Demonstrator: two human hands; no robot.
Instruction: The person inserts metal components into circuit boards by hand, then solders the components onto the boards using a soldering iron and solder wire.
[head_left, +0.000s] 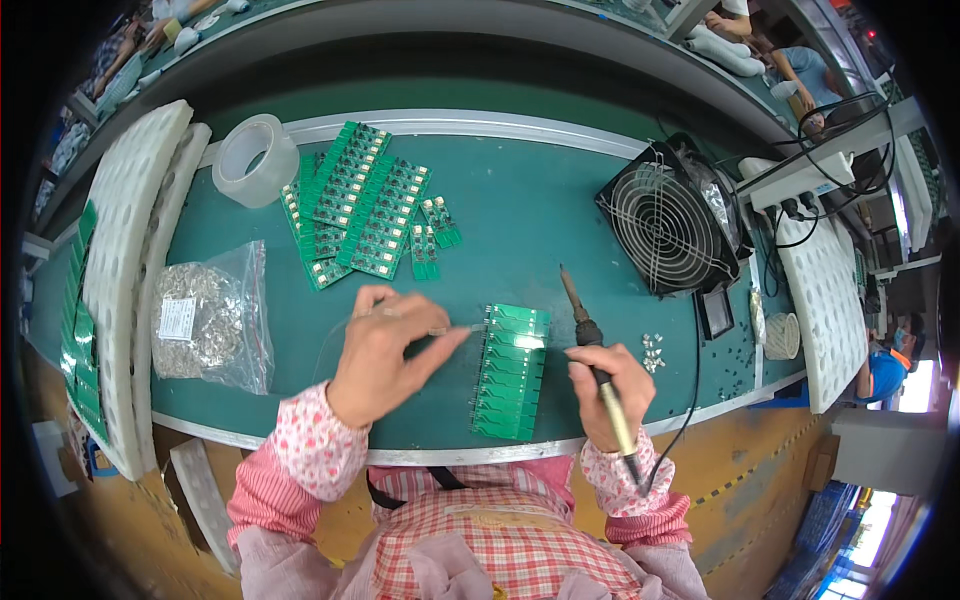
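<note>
A green circuit board panel [509,373] lies on the bench mat in front of me, with a row of dark pins along its left edge. My left hand [393,347] is closed in a pinch just left of the panel's upper corner. A thin strand that looks like solder wire [322,350] loops out behind this hand; its end at the fingertips is hard to make out. To the right of the panel, my right hand [612,385] grips a soldering iron [588,333] like a pen. The iron's tip points up and away, apart from the panel.
Stacked populated circuit boards [365,205] lie at the far left, beside a tape roll [256,160] and a bag of small metal parts [210,325]. A fan [668,220] stands at the far right. Small white parts [652,352] sit near the iron's cord [695,390].
</note>
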